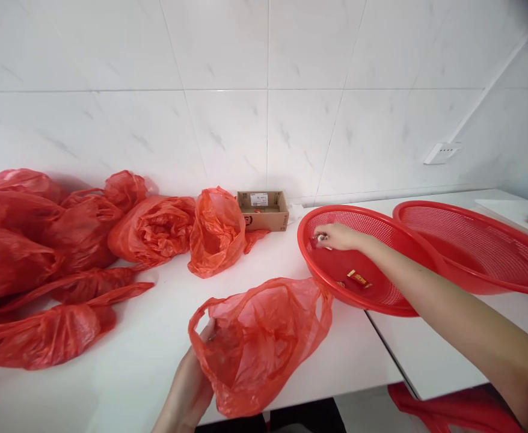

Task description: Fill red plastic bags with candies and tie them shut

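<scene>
My left hand (195, 374) grips the near left side of a red plastic bag (264, 337); most of its fingers are behind the film. The bag's mouth gapes upward, and its far right handle lies against a round red plastic basket (415, 310). Inside that basket, at its left side, my right hand (340, 236) is closed around a small wrapped packet (322, 237), red and whitish, whose contents I cannot make out. Lower on the basket floor lie a yellow-and-red packet (359, 279) and a smaller one (341, 284).
A second red basket (471, 246) overlaps the first at the right. Several filled or crumpled red bags (79, 234) crowd the left side. A small cardboard box (264, 219) stands by the tiled wall. Two white tables (430, 349) meet at a dark gap; a red stool (453, 409) is below.
</scene>
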Demonstrator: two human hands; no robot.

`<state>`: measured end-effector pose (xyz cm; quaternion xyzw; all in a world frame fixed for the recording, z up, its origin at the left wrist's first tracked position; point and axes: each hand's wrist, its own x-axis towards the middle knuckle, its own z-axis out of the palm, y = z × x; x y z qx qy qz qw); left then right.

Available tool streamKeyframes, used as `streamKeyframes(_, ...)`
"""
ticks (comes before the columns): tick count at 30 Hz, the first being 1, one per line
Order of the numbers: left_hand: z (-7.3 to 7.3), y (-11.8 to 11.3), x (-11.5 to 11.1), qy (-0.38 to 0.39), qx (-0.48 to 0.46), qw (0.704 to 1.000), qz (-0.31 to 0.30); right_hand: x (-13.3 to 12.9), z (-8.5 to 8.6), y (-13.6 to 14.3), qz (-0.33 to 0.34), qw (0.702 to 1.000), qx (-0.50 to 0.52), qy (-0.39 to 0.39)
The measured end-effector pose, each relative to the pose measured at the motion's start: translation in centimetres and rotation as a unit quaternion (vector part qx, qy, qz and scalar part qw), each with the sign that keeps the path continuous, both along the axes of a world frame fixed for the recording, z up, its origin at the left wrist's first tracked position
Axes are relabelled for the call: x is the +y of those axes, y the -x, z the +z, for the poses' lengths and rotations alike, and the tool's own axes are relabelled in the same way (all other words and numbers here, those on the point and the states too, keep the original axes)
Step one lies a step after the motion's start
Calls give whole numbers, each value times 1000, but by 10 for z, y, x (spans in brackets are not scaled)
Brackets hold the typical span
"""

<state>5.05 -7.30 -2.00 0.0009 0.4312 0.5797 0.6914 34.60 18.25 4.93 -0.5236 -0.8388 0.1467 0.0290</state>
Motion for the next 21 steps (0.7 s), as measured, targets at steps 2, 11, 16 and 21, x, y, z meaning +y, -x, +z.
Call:
streamKeyframes(2, -3, 1, 0, -2, 12, 1000, 3, -14, 20, 1, 14, 997, 66, 35)
streamKeyframes(11, -2, -6, 5, -9, 16, 1000, -3, -96, 46, 41, 67, 919, 310, 235)
streamKeyframes(16, -3, -9, 5, -15, 52, 999, -1, -113, 16, 68, 122, 919, 225, 299)
streamKeyframes(21, -5, -8, 4, -15, 65, 998, 15, -122, 1, 72, 120, 968, 165, 147)
